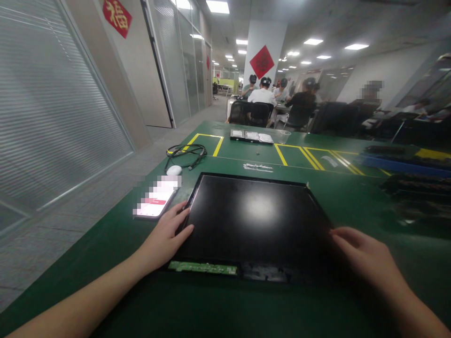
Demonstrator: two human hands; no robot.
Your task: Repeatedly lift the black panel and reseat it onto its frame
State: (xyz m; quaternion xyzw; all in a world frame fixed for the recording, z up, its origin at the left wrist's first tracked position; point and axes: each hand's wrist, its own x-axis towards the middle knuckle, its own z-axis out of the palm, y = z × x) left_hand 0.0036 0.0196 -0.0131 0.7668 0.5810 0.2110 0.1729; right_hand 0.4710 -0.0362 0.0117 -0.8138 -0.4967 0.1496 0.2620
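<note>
The bare left hand (167, 237), fingers slightly spread, touches the left edge of a glossy black rectangular screen panel (253, 225) lying on the green tabletop (225, 310); the bare right hand (368, 253) pinches the panel's right edge

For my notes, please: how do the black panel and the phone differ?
The black panel is much larger than the phone. The panel's face is dark; the phone's screen is lit. A green strip shows along the panel's near edge; the phone shows none. Both lie on the green table.
</note>
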